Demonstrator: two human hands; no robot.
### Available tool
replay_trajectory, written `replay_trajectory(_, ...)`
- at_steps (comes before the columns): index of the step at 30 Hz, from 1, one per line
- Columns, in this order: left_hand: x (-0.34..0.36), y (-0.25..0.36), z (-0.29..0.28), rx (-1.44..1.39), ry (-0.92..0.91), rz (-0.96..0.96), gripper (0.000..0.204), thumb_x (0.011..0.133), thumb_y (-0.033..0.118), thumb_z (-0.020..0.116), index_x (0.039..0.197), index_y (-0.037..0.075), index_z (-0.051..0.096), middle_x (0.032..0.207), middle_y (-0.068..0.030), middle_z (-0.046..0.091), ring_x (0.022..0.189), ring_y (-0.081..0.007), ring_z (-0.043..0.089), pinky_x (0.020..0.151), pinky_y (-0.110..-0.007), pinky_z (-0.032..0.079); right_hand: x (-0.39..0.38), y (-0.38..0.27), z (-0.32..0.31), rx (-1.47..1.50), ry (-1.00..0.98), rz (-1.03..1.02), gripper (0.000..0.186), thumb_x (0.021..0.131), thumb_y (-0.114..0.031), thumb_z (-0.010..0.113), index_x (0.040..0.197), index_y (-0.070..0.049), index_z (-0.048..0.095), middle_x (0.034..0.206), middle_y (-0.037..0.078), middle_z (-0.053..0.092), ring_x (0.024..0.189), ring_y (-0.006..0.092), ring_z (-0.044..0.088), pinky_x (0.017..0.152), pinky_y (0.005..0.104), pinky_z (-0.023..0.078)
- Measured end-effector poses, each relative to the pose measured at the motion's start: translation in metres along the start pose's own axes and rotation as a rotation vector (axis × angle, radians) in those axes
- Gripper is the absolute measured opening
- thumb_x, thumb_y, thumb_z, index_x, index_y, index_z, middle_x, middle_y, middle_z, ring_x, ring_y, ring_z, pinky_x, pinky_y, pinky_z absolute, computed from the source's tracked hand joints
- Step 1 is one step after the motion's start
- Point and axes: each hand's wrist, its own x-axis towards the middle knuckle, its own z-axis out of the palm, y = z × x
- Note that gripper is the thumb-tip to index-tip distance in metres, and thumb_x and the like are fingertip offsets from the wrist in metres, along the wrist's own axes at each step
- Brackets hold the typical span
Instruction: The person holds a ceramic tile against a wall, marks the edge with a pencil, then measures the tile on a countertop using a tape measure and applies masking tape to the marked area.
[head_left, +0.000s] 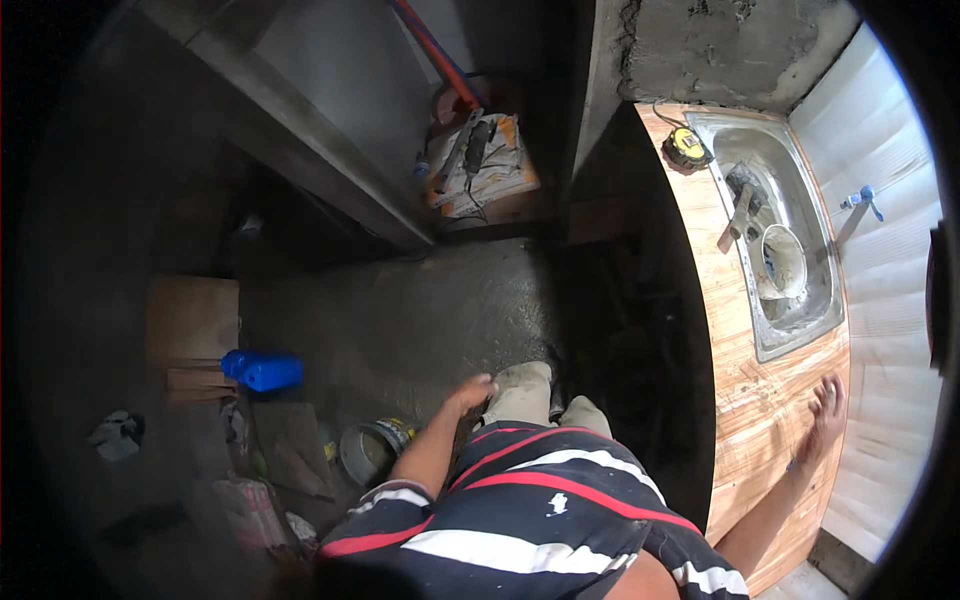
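Counts: one sink [822, 300], one bucket [781, 260] inside it, one tape measure [687, 147], one tap [860, 198], one blue jug [262, 371], one pail [368, 450] on the floor, two hands.

Counter [745, 400]: wood-grain top running from 12 to 5 o'clock on the right side. The steel sink is set into it at 2 o'clock. The white bucket lies in the basin beside a hammer-like tool [738, 215]. The tape measure, yellow and black and round, sits on the counter at the sink's upper left corner, touching or just beside the rim. The blue tap projects from the white wall [890, 290] at 3 o'clock.

Floor [430, 310]: grey concrete. The jug, rectangular and blue, lies on its side at 9 o'clock near a brown board [192, 318]. The grey pail, with a yellow label patch on its rim, stands at 7 o'clock. A pink printed package [245, 510] lies at 7 o'clock, below the pail's left. A pile of sacks and tools [480, 160] sits at 12 o'clock.

Right hand [826, 412]: at 4 o'clock, palm down flat on the counter below the sink, fingers open and spread, gripping nothing; arm extended.

Left hand [470, 393]: at 6 o'clock, hanging above the floor beside two pale shoes [540, 398], near the pail; fingers loosely curled, empty
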Motion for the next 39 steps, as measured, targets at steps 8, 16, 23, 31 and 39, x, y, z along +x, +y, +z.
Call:
replay_trajectory(8, -0.098, -0.127, 0.024, -0.749, -0.21, -0.032, 0.067, 0.101, 0.052, 0.06, 0.146, 0.002, 0.055, 0.15, -0.0125, 0.054, 0.139, -0.0224, 0.046, 0.117, -0.038, 0.034, -0.105, -0.024, 0.234, -0.046, -1.249, 0.277, 0.028, 0.099, -0.016, 0.062, 0.121, -0.002, 0.072, 0.11, 0.009, 0.074, 0.1, 0.019, 0.069, 0.089, 0.0338, 0.055)
replay_trajectory(16, -0.083, -0.168, -0.012, -0.035, 0.102, 0.04, 0.075, 0.104, 0.055, 0.05, 0.163, 0.015, 0.029, 0.121, -0.0217, 0.066, 0.109, -0.0251, 0.061, 0.1, -0.04, 0.044, -0.222, 0.149, 0.29, -0.4, -1.55, 0.353, 0.035, 0.098, -0.036, 0.061, 0.101, -0.003, 0.076, 0.096, 0.016, 0.077, 0.088, 0.0202, 0.068, 0.078, 0.0391, 0.054)
replay_trajectory(23, -0.058, -0.005, -0.144, -0.059, 0.073, -0.444, 0.085, 0.098, 0.059, 0.054, 0.162, 0.01, 0.028, 0.157, -0.0192, 0.043, 0.131, -0.0369, 0.053, 0.106, -0.046, 0.045, -0.274, 0.151, 0.329, -0.877, -1.101, 0.239, 0.052, 0.099, -0.046, 0.055, 0.122, -0.001, 0.067, 0.113, 0.029, 0.071, 0.108, 0.0426, 0.069, 0.093, 0.051, 0.054)
replay_trajectory(31, 0.121, 0.049, -0.331, 0.045, 0.321, -0.075, 0.074, 0.104, 0.048, 0.055, 0.159, 0.004, 0.033, 0.161, -0.0182, 0.038, 0.149, -0.0365, 0.035, 0.119, -0.049, 0.033, -0.349, 0.105, 0.331, -0.412, -1.247, 0.852, 0.055, 0.097, -0.046, 0.058, 0.14, -0.011, 0.06, 0.14, 0.024, 0.061, 0.129, 0.0371, 0.059, 0.105, 0.0436, 0.048)
replay_trajectory(39, 0.246, 0.206, -0.314, -0.208, 0.056, 0.116, 0.038, 0.098, 0.041, 0.068, 0.121, 0.01, 0.065, 0.08, 0.0077, 0.049, 0.066, -0.0049, 0.043, 0.052, -0.024, 0.035, -0.294, 0.057, 0.375, -0.031, -1.139, 1.351, 0.09, 0.092, -0.044, 0.074, 0.157, 0.004, 0.033, 0.152, 0.024, 0.05, 0.14, 0.0326, 0.049, 0.116, 0.0385, 0.039)
